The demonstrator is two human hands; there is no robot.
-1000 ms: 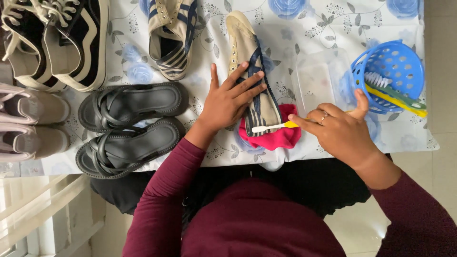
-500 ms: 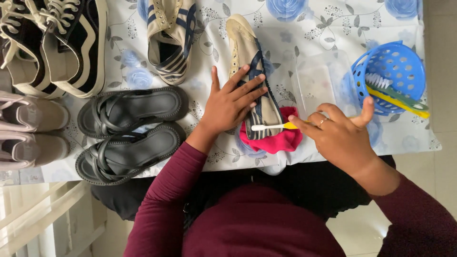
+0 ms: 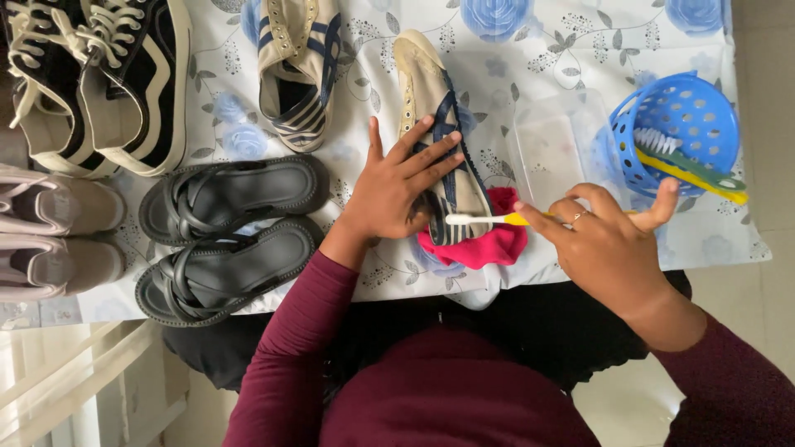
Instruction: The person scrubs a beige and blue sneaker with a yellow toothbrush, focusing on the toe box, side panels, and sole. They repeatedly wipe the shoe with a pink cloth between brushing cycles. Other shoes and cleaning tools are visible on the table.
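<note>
Our left hand [image 3: 389, 186] presses flat on the cream, navy-striped canvas sneaker [image 3: 435, 124]; our right hand [image 3: 609, 244] pinches the yellow-handled toothbrush [image 3: 489, 219].

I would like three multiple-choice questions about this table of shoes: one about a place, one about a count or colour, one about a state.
1. Where does the pink cloth lie?
A. inside the blue perforated plastic basket
B. under the heel of the cream sneaker with navy stripes
C. on the black strappy sandals

2. How many black strappy sandals are on the flowered tablecloth?
A. one
B. two
C. four

3. How is the left hand placed?
A. flat on the cream sneaker, fingers spread
B. closed around a shoelace
C. lifted clear of the table

Answers: 1 B, the cloth shows beneath the sneaker's near end. 2 B, a pair lies side by side. 3 A, its fingers press on the sneaker while the right hand holds the yellow-handled toothbrush to it.
</note>
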